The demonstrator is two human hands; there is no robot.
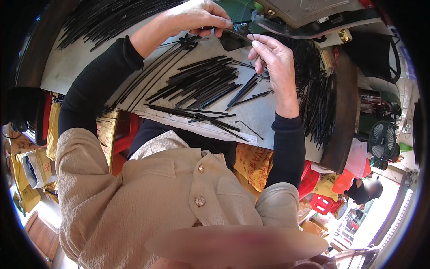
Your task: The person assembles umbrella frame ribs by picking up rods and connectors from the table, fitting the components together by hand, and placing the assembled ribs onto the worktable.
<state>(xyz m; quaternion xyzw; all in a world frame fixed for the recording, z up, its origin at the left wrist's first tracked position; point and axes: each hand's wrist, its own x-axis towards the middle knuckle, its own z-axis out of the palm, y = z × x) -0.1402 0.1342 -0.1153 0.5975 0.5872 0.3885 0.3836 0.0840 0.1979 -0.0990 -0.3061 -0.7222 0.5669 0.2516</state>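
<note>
At the far side of the table, my left hand (204, 18) is closed in a pinch on a thin black rod (242, 22) that sticks out past its fingertips. A second thin dark line runs from there toward my right hand (274, 56). The right thumb and forefinger are pinched together on a thin dark strip (251, 36); its exact kind is too small to make out. Below the hands lies a loose pile of black rods (201, 85) on the pale tabletop (156, 96). Several longer rods with bulky black ends (188, 42) lie under my left wrist.
Large heaps of black rods cover the table's far left (107, 20) and right side (318, 98). A metal machine part (309, 11) stands behind my right hand. Past the brown table edge (342, 116) is a small fan (383, 139). A person (365, 190) is at the far right.
</note>
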